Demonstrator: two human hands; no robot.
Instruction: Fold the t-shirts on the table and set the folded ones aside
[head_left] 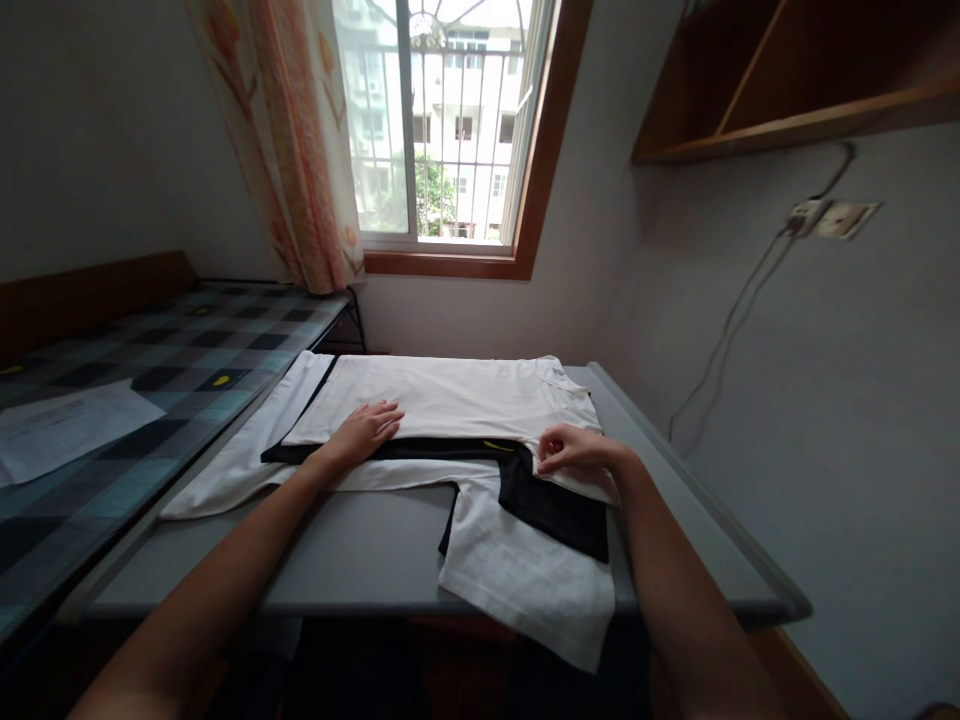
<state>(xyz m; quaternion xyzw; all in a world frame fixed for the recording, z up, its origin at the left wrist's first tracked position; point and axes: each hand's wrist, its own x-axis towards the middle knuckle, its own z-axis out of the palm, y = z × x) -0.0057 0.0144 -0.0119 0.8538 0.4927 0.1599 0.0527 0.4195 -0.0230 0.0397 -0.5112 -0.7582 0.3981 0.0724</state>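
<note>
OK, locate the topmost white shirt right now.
In the head view, the topmost white shirt lies mid-picture atop other clothes on the grey table, left hand on its near edge, right hand at its sleeve.

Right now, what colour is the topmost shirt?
The topmost shirt is off-white, shown best in the head view.

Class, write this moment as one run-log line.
left hand: flat on top shirt | right hand: curled at its sleeve | beneath: black shirt, white shirt | surface: table

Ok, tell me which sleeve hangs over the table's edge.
The white sleeve beneath the black sleeve; the black one and top shirt's sleeve end short of that edge.
</note>
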